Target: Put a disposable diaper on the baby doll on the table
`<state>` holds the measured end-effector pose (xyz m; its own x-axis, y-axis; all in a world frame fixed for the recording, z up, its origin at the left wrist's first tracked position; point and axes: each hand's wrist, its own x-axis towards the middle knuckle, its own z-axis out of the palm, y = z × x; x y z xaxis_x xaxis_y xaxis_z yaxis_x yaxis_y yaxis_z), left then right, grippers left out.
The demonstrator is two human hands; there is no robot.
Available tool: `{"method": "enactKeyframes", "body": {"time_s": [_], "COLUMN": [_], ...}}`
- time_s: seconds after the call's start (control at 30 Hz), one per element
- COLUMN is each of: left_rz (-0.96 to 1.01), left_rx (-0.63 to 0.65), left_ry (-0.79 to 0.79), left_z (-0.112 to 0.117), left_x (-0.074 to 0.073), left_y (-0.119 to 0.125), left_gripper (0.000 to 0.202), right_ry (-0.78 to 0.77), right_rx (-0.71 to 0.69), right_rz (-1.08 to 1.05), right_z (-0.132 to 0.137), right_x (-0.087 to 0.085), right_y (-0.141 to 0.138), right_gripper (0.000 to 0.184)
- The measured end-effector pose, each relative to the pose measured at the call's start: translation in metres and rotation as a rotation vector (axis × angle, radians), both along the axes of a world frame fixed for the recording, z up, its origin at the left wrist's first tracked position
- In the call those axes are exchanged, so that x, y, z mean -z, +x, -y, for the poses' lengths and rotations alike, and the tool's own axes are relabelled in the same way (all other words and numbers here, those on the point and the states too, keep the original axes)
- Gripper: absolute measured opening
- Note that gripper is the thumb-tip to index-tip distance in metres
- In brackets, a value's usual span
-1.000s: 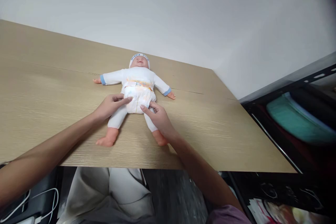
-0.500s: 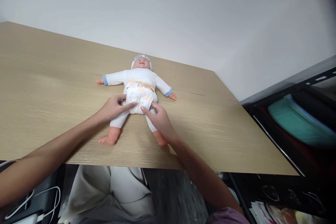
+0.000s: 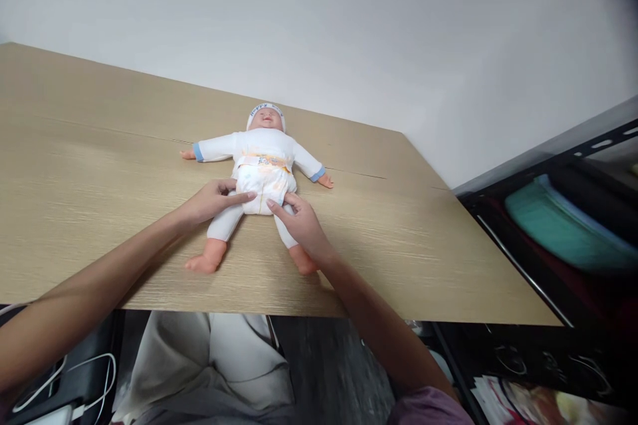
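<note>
A baby doll [image 3: 264, 143] in a white suit with blue cuffs and a lettered white cap lies on its back, head away from me. Round its hips sits a white diaper [image 3: 262, 186] with an orange and printed waistband. My left hand [image 3: 212, 200] pinches the diaper's leg edge on the left, thumb lying on the front. On the other side my right hand [image 3: 299, 216] grips the opposite leg edge between thumb and fingers. Some fingertips of both hands are hidden behind the diaper and the doll's thighs.
The doll lies on a wooden table [image 3: 389, 246] that meets a pale wall [image 3: 319, 33]. At the right stands a black rack [image 3: 528, 279] holding a green item [image 3: 563, 226]. A white cable [image 3: 102, 372] hangs below the table's front edge at the left.
The view has shifted slightly. My left thumb has slid a little to the left along the diaper's front; both hands keep their hold.
</note>
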<state>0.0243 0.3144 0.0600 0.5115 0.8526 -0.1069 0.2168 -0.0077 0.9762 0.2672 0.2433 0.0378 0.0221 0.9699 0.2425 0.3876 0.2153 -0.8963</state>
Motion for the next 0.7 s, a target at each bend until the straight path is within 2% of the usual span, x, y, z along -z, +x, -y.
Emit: {"method": "enactKeyframes", "body": {"time_s": [0.13, 0.3, 0.37, 0.5, 0.7], "left_rz": [-0.012, -0.200, -0.248, -0.222, -0.157], "left_rx": [-0.026, -0.060, -0.066, -0.025, 0.022], "left_ry": [0.028, 0.292, 0.341, 0.322, 0.218], "left_z": [0.0012, 0.0030, 0.0018, -0.0034, -0.0043], "left_x": [0.0002, 0.0013, 0.0030, 0.0067, 0.0062], "left_y": [0.0024, 0.0028, 0.0017, -0.0003, -0.0011], "left_gripper": [0.055, 0.053, 0.052, 0.050, 0.051], "right_ry": [-0.028, -0.048, -0.050, -0.035, 0.043], "right_rx": [-0.044, -0.056, -0.057, -0.034, 0.024], "right_rz": [-0.083, -0.129, -0.142, -0.122, 0.150], "right_z": [-0.0008, -0.0016, -0.0023, -0.0011, 0.0050], "right_x": [-0.0002, 0.0007, 0.0015, 0.0018, -0.0017], "right_y": [0.0018, 0.0016, 0.0010, -0.0007, -0.0010], "right_gripper": [0.034, 0.035, 0.036, 0.034, 0.028]}}
